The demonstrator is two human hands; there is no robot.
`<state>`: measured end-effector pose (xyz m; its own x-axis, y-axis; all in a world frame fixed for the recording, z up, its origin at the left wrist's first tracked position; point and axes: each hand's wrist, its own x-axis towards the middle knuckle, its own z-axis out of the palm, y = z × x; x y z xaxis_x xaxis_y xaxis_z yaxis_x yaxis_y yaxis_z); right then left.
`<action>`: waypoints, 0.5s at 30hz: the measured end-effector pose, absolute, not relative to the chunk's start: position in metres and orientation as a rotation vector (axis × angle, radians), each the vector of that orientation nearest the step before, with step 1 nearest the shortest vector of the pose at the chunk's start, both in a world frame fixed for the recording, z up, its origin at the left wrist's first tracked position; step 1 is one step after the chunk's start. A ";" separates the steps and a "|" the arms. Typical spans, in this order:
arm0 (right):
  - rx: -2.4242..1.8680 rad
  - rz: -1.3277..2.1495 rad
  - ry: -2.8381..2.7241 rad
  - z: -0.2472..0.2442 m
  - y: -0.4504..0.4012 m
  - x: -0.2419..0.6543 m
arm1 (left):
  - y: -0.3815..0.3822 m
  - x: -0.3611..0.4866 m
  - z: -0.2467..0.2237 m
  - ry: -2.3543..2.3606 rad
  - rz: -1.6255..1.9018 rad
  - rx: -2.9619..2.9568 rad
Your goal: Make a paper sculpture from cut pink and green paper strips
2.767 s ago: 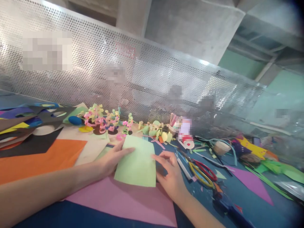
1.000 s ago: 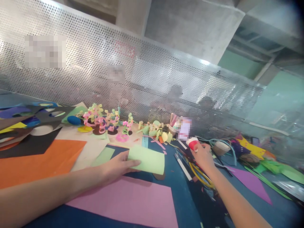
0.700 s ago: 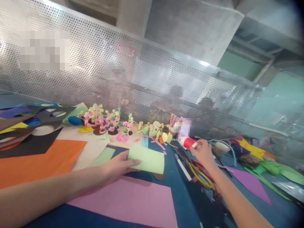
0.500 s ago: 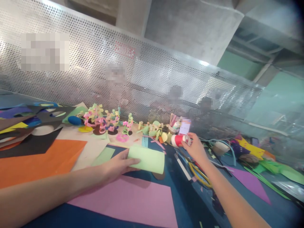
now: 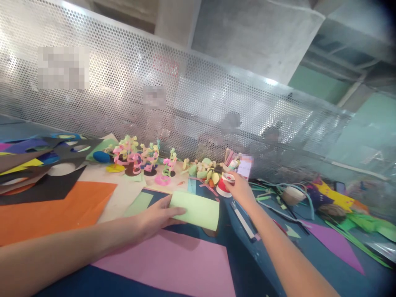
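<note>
I'm on the remote feed, clock hub = view ctr: perforated panel (image 5: 192, 107) spans 12, orange sheet (image 5: 58, 206) at 8, pink sheet (image 5: 176, 264) flat at 6. Also at 6, L hand (image 5: 161, 213) pinches curled green sheet (image 5: 198, 210), thumb on top. At 5, R hand (image 5: 242, 190) grips red-&-white roll (image 5: 223, 188) by fingertips; can't tell if its base touches tbl (image 5: 321, 251).
</note>
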<state>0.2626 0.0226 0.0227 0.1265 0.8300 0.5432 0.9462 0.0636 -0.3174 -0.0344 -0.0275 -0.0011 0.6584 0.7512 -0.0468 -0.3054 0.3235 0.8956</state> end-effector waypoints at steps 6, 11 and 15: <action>-1.634 -0.110 -1.528 0.024 0.021 0.256 | -0.028 -0.035 0.001 0.538 0.769 1.000; -1.439 0.164 -1.408 0.023 -0.004 0.218 | -0.025 -0.037 0.002 0.582 0.866 1.051; -1.282 0.527 -1.411 0.017 -0.031 0.183 | -0.021 -0.036 -0.003 0.659 0.937 1.203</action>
